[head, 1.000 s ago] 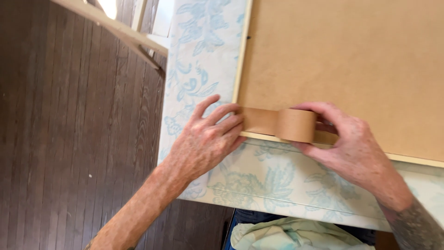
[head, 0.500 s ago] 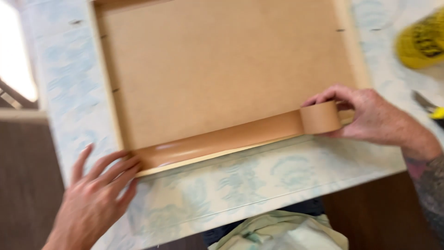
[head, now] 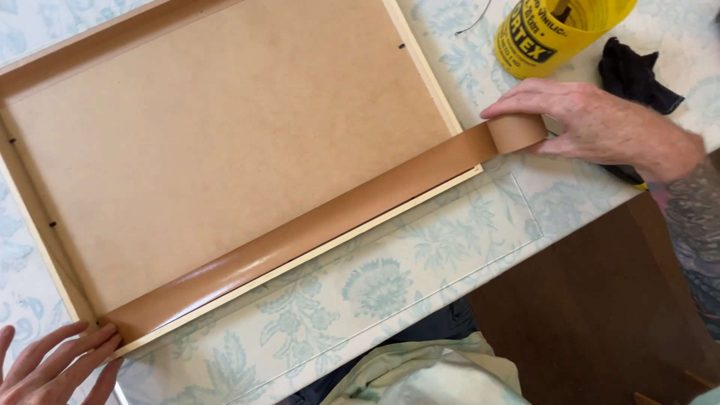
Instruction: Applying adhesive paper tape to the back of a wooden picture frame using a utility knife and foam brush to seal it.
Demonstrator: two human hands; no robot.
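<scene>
Brown tape roll (head: 517, 133) in right hand (head: 600, 124); left hand (head: 52, 365) pins strip end.

The left hand (head: 52, 364) is cut off by the bottom edge. The yellow tub (head: 551, 34) runs past the top edge, and the right hand (head: 592, 124) hides part of the tape roll (head: 516, 133).

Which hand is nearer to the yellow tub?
Right. The right hand holds the tape roll just below the yellow tub; the left hand presses the tape end at the frame's far corner.

A yellow tub (head: 551, 34) and dark rag (head: 634, 71) sit on the floral tablecloth (head: 390, 292).
</scene>
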